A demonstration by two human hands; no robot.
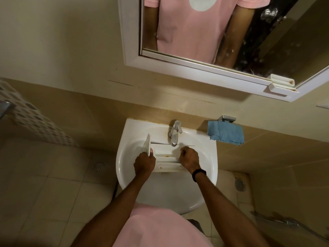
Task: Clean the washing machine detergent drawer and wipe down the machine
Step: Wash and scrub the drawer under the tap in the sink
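Note:
The white detergent drawer (166, 162) lies across the bowl of the white sink (128, 157), under the chrome tap (175, 133). Orange-brown residue spots show in its compartments. My left hand (144, 163) grips the drawer's left end by its upright front panel. My right hand (189, 158) is closed at the drawer's right end; whether it holds the drawer or something small is hidden by the fist. A blue cloth (225, 133) hangs from a chrome holder on the wall to the right of the sink. The washing machine is out of view.
A white-framed mirror cabinet (135, 57) hangs above the sink and juts out over it. Floor drains (99, 166) sit left and right of the pedestal. A shower hose (288, 223) lies at the lower right. A dotted white hamper (35, 120) stands at the left.

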